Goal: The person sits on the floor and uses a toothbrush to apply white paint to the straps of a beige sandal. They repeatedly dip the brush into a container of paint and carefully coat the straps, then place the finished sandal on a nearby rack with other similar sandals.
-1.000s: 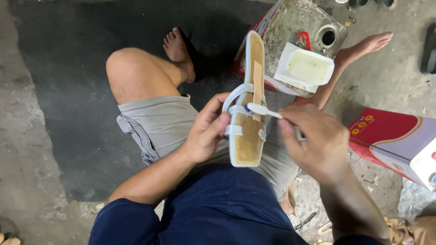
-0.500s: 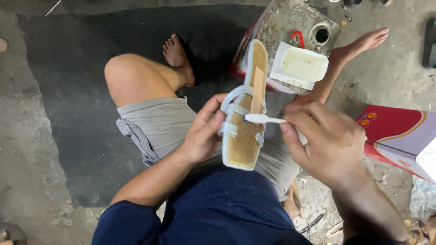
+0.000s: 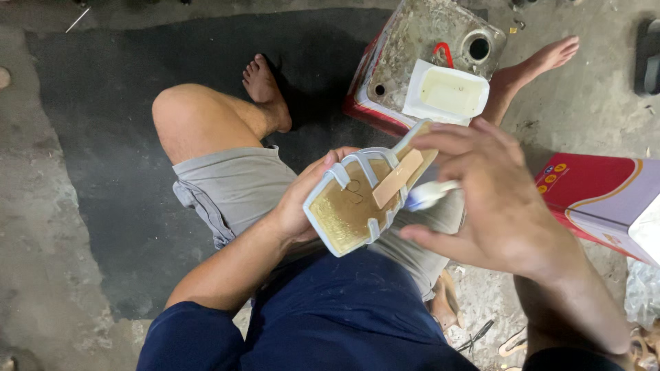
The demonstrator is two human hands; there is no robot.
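Both hands busy: my left hand [image 3: 302, 206] grips the white-strapped, gold-insoled sandal [image 3: 364, 199] over my lap — tilted for access — while my right hand [image 3: 495, 199] pinches a small white brush [image 3: 430, 194] against its side.

A red and pale lilac carton [image 3: 598, 199] lies on the floor at three o'clock, boxy, with small yellow marks near its top corner. At one o'clock stands a grimy grey metal can [image 3: 426, 48] with red sides, and a white rectangular tub [image 3: 445, 93] rests on its top.
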